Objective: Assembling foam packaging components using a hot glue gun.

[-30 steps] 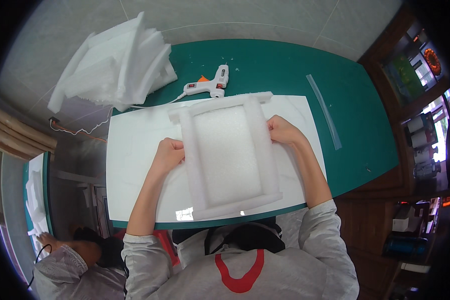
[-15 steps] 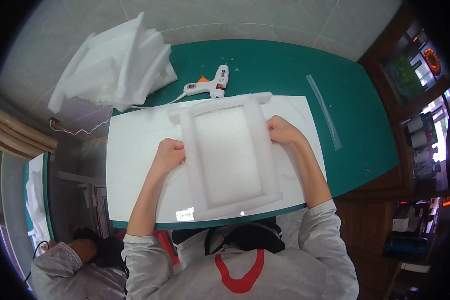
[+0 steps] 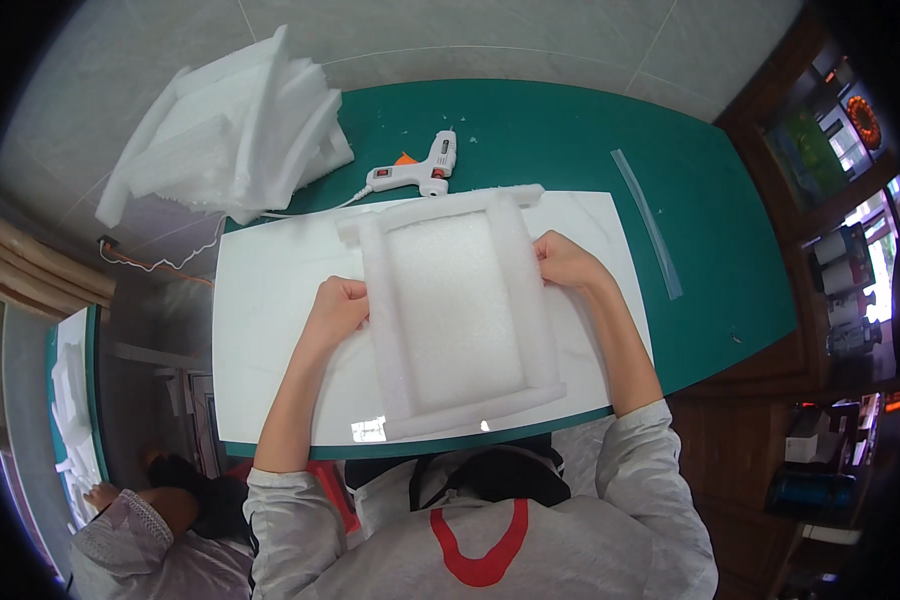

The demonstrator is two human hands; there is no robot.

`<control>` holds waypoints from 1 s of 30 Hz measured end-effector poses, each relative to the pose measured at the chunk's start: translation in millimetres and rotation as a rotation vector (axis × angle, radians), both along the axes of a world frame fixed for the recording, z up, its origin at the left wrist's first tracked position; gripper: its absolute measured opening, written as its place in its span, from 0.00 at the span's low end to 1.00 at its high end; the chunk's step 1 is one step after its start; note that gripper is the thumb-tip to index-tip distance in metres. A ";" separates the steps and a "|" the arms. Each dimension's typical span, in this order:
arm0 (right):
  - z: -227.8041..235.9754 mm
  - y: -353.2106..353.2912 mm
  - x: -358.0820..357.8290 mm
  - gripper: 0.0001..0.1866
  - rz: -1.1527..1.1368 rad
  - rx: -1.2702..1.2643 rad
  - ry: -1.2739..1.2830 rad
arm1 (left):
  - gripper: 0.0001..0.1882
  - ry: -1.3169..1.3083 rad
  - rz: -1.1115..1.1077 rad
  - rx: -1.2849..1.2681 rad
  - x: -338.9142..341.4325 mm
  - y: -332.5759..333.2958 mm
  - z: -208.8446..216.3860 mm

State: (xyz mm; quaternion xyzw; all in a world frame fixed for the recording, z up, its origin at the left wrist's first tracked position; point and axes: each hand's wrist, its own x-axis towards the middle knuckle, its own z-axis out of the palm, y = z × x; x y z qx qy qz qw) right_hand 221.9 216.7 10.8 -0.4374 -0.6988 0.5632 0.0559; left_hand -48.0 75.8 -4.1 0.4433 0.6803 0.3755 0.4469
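A shallow white foam tray (image 3: 456, 310), a flat foam sheet edged with raised foam strips, lies in front of me on a white marbled board (image 3: 280, 300). The strip along its far edge sticks out past both side strips. My left hand (image 3: 342, 306) is closed at the left side strip. At the right side strip, a little farther up, my right hand (image 3: 562, 260) is closed too. The fingertips of both hands are partly hidden against the foam. Beyond the tray, a white glue gun (image 3: 420, 168) with an orange trigger rests on the green tabletop.
Stacked white foam pieces (image 3: 240, 130) stand at the far left of the green table (image 3: 570, 130). A clear glue stick-like strip (image 3: 648, 225) lies on the right. The glue gun's white cord (image 3: 310, 212) runs left. A co-worker's hand (image 3: 100, 496) is by another table at lower left.
My hands and the foam tray hold nearly still. At lower left, the co-worker's arm has shifted slightly and the hand shows more fully beside the other table.
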 end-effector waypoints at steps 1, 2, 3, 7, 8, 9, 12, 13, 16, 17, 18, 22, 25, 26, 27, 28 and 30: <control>-0.5 0.3 0.6 0.07 -0.001 0.000 0.000 | 0.08 0.002 0.004 0.008 0.3 0.0 0.0; -1.5 0.7 1.3 0.07 0.005 -0.002 0.007 | 0.08 0.002 0.003 0.009 0.0 0.1 -0.6; -1.8 0.9 1.6 0.07 0.011 -0.004 0.014 | 0.09 0.003 -0.006 0.021 -0.8 0.1 -1.8; 2.1 -1.0 1.1 0.07 -0.007 -0.012 0.006 | 0.09 0.000 -0.034 0.058 -4.1 -0.1 -6.5; 3.4 -1.7 1.1 0.07 -0.015 -0.021 0.020 | 0.09 0.000 -0.034 0.059 -4.0 -0.5 -5.6; 4.6 -2.6 1.3 0.07 -0.024 -0.030 0.034 | 0.09 0.027 -0.030 0.060 -2.0 -1.2 -0.9; 12.0 -5.1 2.6 0.07 -0.043 -0.035 0.068 | 0.09 0.044 -0.021 0.050 -1.8 -0.6 1.9; 9.4 -3.4 4.2 0.07 -0.043 -0.034 0.068 | 0.09 0.035 -0.015 0.041 -1.9 -0.2 2.2; 4.3 0.1 6.6 0.06 -0.131 0.085 0.058 | 0.09 0.027 -0.014 0.078 -2.5 -0.3 0.4; 6.5 -0.9 7.4 0.06 -0.124 0.110 0.048 | 0.09 0.027 -0.014 0.077 -2.0 -0.6 0.7; 8.1 -2.0 7.3 0.06 -0.117 0.134 0.039 | 0.09 0.073 -0.012 0.090 -1.2 -1.3 1.5; 7.4 -2.7 4.5 0.06 -0.089 0.144 -0.014 | 0.09 0.181 -0.022 0.103 -0.4 -2.5 3.9; 7.4 -3.3 5.1 0.06 -0.098 0.146 -0.015 | 0.09 0.207 -0.027 0.122 1.0 -2.3 5.0; 5.8 -2.6 5.7 0.06 -0.097 0.152 -0.015 | 0.09 0.206 -0.029 0.122 1.3 -1.8 3.6; 4.2 -1.8 5.7 0.06 -0.093 0.159 -0.014 | 0.09 0.213 -0.021 0.120 1.0 -1.8 1.8; 2.4 -0.6 6.1 0.06 -0.093 0.159 -0.014 | 0.09 0.220 -0.014 0.117 0.7 -1.8 0.5; 0.2 1.6 6.4 0.08 -0.056 0.164 -0.079 | 0.09 0.225 -0.022 0.115 -0.8 -1.7 -0.4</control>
